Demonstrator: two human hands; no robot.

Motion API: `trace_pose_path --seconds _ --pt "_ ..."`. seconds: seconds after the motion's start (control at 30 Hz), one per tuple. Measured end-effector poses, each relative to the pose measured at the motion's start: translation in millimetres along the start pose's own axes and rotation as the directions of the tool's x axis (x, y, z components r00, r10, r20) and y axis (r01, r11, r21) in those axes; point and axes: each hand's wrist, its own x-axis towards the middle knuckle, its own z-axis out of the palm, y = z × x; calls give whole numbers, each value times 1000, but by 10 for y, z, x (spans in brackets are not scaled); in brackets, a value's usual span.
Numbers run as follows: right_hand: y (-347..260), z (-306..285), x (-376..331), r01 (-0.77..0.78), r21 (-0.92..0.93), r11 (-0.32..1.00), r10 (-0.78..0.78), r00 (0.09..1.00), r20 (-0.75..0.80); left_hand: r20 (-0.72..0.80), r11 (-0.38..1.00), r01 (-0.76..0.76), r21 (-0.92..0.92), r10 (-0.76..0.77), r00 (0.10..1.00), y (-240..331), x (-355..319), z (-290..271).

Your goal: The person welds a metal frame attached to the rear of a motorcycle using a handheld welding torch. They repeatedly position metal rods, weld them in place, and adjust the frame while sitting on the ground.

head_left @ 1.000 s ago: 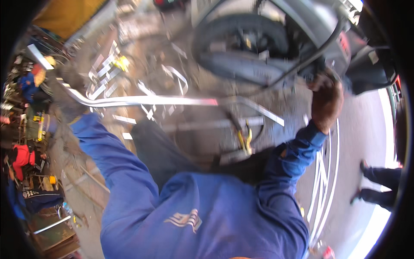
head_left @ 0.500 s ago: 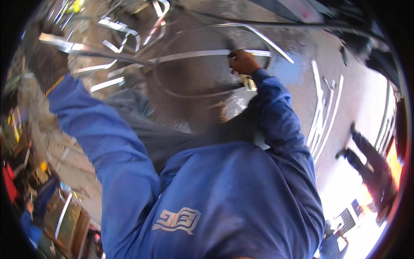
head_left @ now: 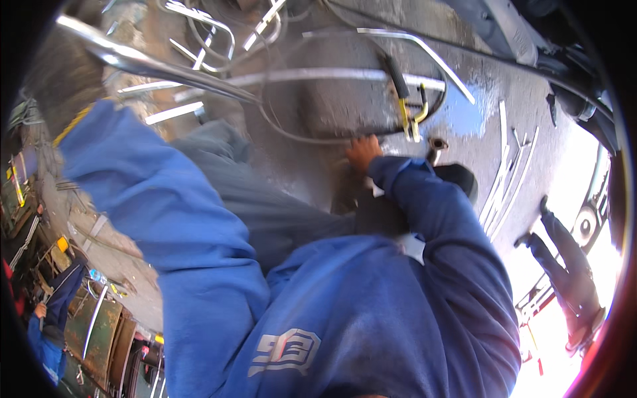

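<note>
The right hand (head_left: 363, 152) is lowered by the near edge of the cable (head_left: 318, 141) loop, its fingers curled downward; whether anything is grasped cannot be told. By the left hand (head_left: 63, 73), dark and blurred at far left, the tube (head_left: 152, 68) appears to be gripped near its left end, its other end reaching rightward toward the loop. Just right of the right hand the yellow-and-black tool (head_left: 406, 109) is seen, with a long strip (head_left: 318, 76) behind it and a bent strip (head_left: 424, 50) farther off; more loose strips (head_left: 502, 123) are scattered at right. Being apparently held by one end only, the tube could be swung or tipped by a turned wrist, and the tool or cable struck; the right hand could also be snagged by the loop. Compared with half a second ago, the right hand has been brought nearer the body from beside the long strip, and the tool is now plainly exposed.
</note>
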Motion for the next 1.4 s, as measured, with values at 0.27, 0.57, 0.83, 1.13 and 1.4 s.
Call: trace_pose_path --seconds 0.27,0.57,0.83,1.13,1.4 --pt "183 987 243 39 -155 987 -57 992 -113 -144 964 -29 -263 -10 989 -69 80 224" --pt "543 172 -136 357 54 933 -325 895 -306 16 848 133 -513 -145 989 -295 116 497" --pt "923 -2801 -1562 254 28 967 -31 225 -974 289 871 292 -395 -184 939 -189 -54 299" --pt "304 -4546 -1224 114 -531 840 -518 -128 -846 438 823 354 -445 -144 887 -100 -243 278" --pt "72 -4625 -986 699 171 694 175 66 -982 352 929 260 -263 -158 923 103 -371 55"
